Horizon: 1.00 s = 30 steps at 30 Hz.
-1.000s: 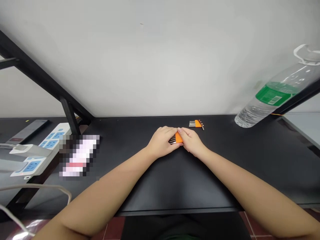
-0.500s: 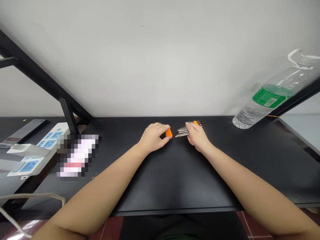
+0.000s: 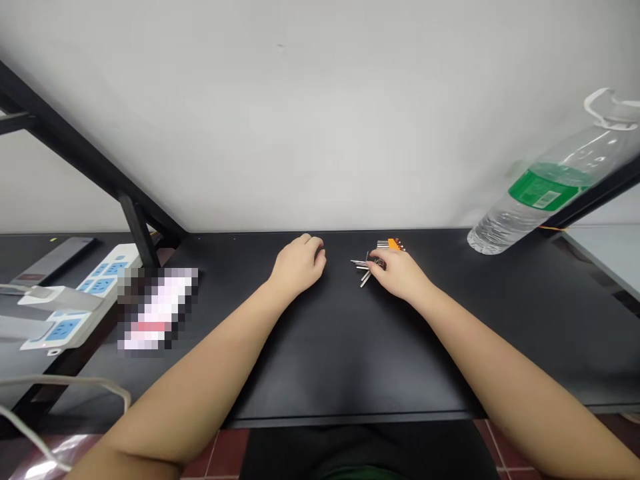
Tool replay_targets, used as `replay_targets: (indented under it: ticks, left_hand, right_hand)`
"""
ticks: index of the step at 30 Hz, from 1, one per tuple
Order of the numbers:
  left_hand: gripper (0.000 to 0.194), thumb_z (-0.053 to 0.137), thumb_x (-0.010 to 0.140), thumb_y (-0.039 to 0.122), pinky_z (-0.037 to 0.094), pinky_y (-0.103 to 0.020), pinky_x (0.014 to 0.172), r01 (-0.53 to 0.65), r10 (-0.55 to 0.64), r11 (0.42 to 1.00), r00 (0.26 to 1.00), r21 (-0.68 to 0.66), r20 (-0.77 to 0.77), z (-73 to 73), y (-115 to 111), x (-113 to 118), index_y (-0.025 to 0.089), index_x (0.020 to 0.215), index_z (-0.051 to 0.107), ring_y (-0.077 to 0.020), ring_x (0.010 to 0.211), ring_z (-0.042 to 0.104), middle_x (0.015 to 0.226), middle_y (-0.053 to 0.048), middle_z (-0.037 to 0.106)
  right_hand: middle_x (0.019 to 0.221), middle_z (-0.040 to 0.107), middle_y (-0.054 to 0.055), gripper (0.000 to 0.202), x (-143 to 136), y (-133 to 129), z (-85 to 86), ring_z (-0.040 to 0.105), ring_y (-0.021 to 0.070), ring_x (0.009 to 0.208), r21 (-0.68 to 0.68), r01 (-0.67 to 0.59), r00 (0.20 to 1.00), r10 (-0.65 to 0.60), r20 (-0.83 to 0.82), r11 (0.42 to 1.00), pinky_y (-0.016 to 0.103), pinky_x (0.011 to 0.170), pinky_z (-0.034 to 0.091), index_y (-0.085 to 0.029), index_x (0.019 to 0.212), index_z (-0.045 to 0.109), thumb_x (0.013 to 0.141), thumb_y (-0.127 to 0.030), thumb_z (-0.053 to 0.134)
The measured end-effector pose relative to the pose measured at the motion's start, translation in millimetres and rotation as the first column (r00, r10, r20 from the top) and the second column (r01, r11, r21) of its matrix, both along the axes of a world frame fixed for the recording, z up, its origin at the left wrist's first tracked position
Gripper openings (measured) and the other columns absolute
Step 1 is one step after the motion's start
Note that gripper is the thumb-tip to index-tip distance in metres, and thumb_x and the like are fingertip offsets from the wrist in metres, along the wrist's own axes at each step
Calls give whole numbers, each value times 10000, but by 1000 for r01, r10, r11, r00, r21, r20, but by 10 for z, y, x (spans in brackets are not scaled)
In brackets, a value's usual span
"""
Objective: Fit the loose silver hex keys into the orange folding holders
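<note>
My left hand (image 3: pixel 300 265) rests on the black table (image 3: pixel 345 360), its fingers curled; the orange piece no longer shows there, and what its fingers hold, if anything, is hidden. Several thin metal rods (image 3: pixel 364 268) fan out from the fingertips of my right hand (image 3: pixel 397 272), which is closed on them. Just behind my right hand, an orange holder (image 3: pixel 395 245) with more metal rods in it lies on the table.
A large water bottle (image 3: pixel 543 187) with a green label stands at the right by the wall. To the left are a blurred-out phone (image 3: pixel 157 310), a white power strip (image 3: pixel 107 287) with plugs, a grey device (image 3: pixel 53 262) and a black metal frame (image 3: pixel 90 150).
The orange piece at my left fingertips has gone from view, and my left hand has shifted slightly left. The rods in my right hand now spread at different angles.
</note>
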<state>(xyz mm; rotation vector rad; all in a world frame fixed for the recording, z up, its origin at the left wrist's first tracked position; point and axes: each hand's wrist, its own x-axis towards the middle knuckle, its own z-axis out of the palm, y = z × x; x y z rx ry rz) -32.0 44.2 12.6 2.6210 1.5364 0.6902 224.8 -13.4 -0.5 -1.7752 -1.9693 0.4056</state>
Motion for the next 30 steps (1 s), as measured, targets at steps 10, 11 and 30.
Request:
replay_targets:
  ticks: [10, 11, 30]
  left_hand:
    - [678, 496, 800, 854, 519, -417, 737, -326, 190, 875, 912, -358, -364, 288, 39, -244, 211, 965, 630, -369, 921, 710, 975, -148, 742]
    - [657, 517, 798, 833, 519, -420, 736, -311, 170, 880, 912, -358, -374, 275, 44, -246, 211, 980, 627, -371, 927, 710, 997, -152, 741]
    - [578, 734, 788, 633, 475, -327, 685, 190, -266, 922, 945, -338, -193, 110, -38, -134, 277, 1225, 607, -243, 845, 665, 1109, -58, 663]
  right_hand:
    - [1128, 693, 73, 249, 127, -105, 198, 649, 218, 914, 83, 150, 941, -168, 293, 985, 307, 696, 407, -231, 1084, 690, 931, -196, 497]
    - [1111, 692, 70, 239, 145, -102, 206, 645, 216, 912, 77, 132, 943, -149, 299, 988, 308, 696, 403, -228, 1060, 688, 923, -184, 496]
    - [1025, 698, 84, 152, 233, -102, 223, 626, 201, 786, -209, -26, 902, 113, 417, 978, 305, 608, 370, -211, 894, 672, 838, -112, 570]
